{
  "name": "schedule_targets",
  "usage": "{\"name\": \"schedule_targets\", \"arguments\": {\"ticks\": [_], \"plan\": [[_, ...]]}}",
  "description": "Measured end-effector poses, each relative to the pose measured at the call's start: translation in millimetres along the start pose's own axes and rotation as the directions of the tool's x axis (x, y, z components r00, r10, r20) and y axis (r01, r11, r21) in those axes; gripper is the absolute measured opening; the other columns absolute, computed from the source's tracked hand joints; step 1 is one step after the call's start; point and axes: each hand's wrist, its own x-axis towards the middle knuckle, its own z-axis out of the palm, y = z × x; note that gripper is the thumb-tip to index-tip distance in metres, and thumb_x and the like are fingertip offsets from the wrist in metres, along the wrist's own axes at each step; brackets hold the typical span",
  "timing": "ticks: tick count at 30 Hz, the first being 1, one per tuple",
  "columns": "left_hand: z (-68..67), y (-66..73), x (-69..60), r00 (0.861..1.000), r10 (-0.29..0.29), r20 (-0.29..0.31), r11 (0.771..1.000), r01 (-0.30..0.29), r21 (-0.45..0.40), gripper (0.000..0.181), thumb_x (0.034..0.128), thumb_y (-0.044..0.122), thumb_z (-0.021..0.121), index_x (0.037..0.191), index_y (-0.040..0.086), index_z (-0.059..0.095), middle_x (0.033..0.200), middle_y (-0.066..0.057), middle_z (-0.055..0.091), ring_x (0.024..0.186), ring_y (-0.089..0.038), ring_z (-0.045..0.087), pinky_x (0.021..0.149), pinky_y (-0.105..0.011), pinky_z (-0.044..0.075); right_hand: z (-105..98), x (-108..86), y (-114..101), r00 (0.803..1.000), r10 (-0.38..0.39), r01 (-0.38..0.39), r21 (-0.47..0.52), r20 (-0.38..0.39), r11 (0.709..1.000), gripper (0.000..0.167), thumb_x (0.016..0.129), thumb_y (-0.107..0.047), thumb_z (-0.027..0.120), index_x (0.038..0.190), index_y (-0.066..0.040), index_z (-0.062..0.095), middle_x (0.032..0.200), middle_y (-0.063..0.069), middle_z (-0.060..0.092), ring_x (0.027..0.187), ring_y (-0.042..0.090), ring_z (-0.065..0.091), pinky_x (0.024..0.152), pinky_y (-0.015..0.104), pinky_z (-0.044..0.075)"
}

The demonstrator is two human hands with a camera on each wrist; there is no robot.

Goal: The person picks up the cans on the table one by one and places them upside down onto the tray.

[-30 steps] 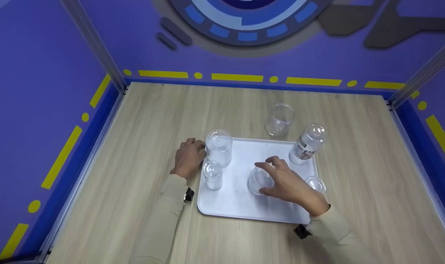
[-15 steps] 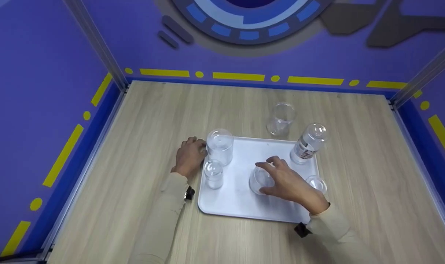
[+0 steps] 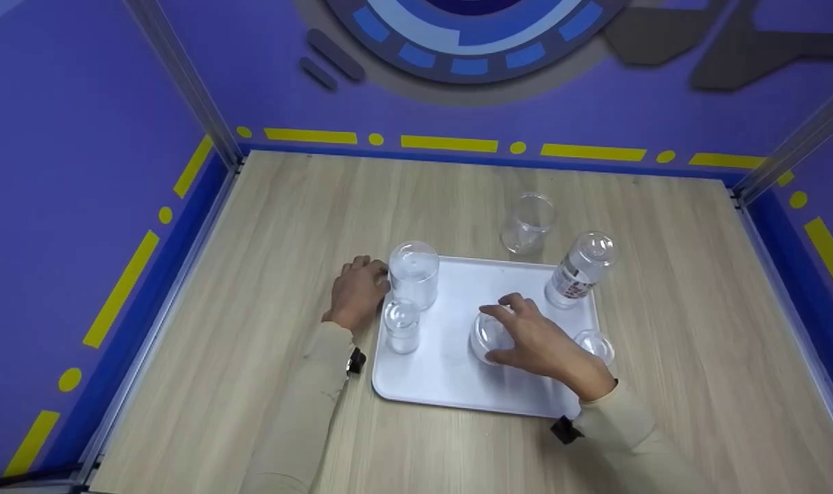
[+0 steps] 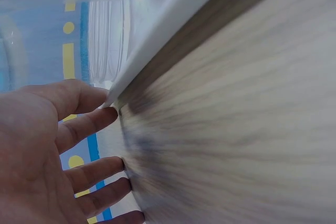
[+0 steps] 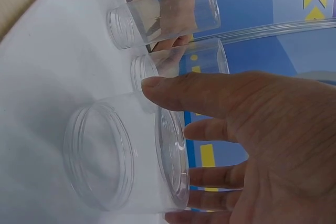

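Observation:
A clear, wide jar (image 3: 485,343) stands upside down on a white tray (image 3: 444,381). My right hand (image 3: 530,343) holds it near its upturned base, thumb at one side and fingers at the other; the hand hides part of it. In the right wrist view, the jar's threaded mouth (image 5: 100,156) is against the tray and my thumb lies along its side near the base. My left hand (image 3: 356,295) is at the tray's left edge, beside a taller clear jar (image 3: 415,278). In the left wrist view, thumb and index finger pinch the tray rim (image 4: 152,51).
A small clear jar (image 3: 403,328) stands at the tray's left side. To the right are an upturned bottle with a printed label (image 3: 569,280) and another small clear jar (image 3: 595,344). A clear container (image 3: 528,223) stands on the wooden table (image 3: 320,206) behind the tray. Blue panels enclose the table.
The whole head view has shifted slightly. Both hands keep almost the same places at the tray edge and the jar, and the other containers stay put.

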Motion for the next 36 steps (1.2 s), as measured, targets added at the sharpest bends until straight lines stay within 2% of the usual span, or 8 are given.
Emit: {"name": "schedule_targets", "arguments": {"ticks": [4, 11, 17, 25, 36], "plan": [[0.0, 1.0, 0.2, 1.0, -0.005, 0.005, 1.0, 0.005, -0.008, 0.031, 0.101, 0.02, 0.07, 0.129, 0.009, 0.074, 0.152, -0.024, 0.053, 0.141, -0.044, 0.047, 0.112, -0.06, 0.041, -1, 0.2, 0, 1.0, 0.003, -0.003, -0.004, -0.002, 1.0, 0.067, 0.084, -0.02, 0.091, 0.143, -0.006, 0.062, 0.138, 0.024, 0.054, 0.123, 0.044, 0.055, 0.092, 0.056, 0.055], [-1.3, 2.6, 1.9, 1.0, 0.019, -0.011, 1.0, -0.019, 0.01, 0.031, 0.0998, 0.021, 0.071, 0.128, 0.009, 0.075, 0.15, -0.024, 0.055, 0.139, -0.045, 0.049, 0.109, -0.061, 0.044, -6, 2.4, -2, 1.0, 0.007, -0.007, -0.021, -0.011, 1.0, 0.061, 0.089, -0.021, 0.086, 0.143, -0.005, 0.062, 0.14, 0.026, 0.053, 0.124, 0.045, 0.055, 0.093, 0.056, 0.055], [-1.2, 4.0, 0.9, 1.0, 0.006, 0.004, 1.0, -0.006, 0.005, 0.032, 0.1008, 0.021, 0.07, 0.129, 0.008, 0.074, 0.151, -0.024, 0.054, 0.14, -0.044, 0.048, 0.11, -0.06, 0.043, -14, 5.6, -5, 1.0, -0.003, 0.002, -0.036, -0.019, 0.999, 0.061, 0.091, -0.021, 0.085, 0.144, -0.004, 0.061, 0.142, 0.028, 0.052, 0.127, 0.046, 0.054, 0.098, 0.057, 0.053], [-1.3, 2.9, -0.2, 1.0, 0.0, 0.011, 1.0, 0.0, 0.007, 0.032, 0.1014, 0.021, 0.069, 0.13, 0.008, 0.073, 0.151, -0.024, 0.053, 0.14, -0.045, 0.048, 0.109, -0.061, 0.043, -36, 15.7, -9, 0.997, -0.039, 0.035, -0.06, -0.069, 0.998, 0.061, 0.092, -0.021, 0.084, 0.145, -0.001, 0.06, 0.142, 0.029, 0.052, 0.129, 0.047, 0.053, 0.102, 0.058, 0.05], [-0.5, 0.3, 0.5, 1.0, 0.002, 0.006, 1.0, -0.002, 0.021, 0.031, 0.1015, 0.022, 0.068, 0.129, 0.009, 0.074, 0.149, -0.022, 0.055, 0.137, -0.044, 0.049, 0.107, -0.061, 0.045, -69, 34.7, -20, 0.995, -0.014, 0.01, -0.044, -0.099, 0.999, 0.065, 0.094, -0.02, 0.083, 0.149, -0.001, 0.055, 0.149, 0.029, 0.047, 0.135, 0.046, 0.05, 0.107, 0.059, 0.049]]}}
